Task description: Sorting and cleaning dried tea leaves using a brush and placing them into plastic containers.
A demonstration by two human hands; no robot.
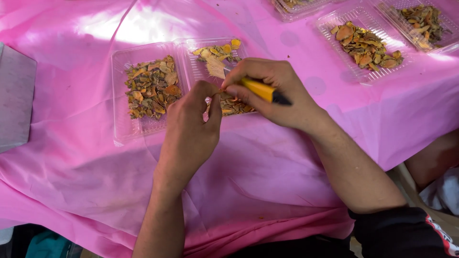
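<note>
My right hand (272, 88) grips a small knife with a yellow and black handle (262, 90), its blade pointing left. My left hand (193, 126) pinches a small orange-brown piece (217, 91) right at the blade tip. Both hands meet above an open clear plastic clamshell tray (125, 134) on a pink tablecloth (267, 167). The tray's left half holds a heap of dried brown-orange pieces (152, 87). Its right half holds yellower slices (217, 51), partly hidden by my hands.
Three more clear trays stand at the far right edge, one with orange-brown pieces (366, 45), one with darker pieces (423, 21), one cut off at the top (296, 5). A grey flat object (14, 95) lies at the left. Another person's leg (432, 160) shows at right.
</note>
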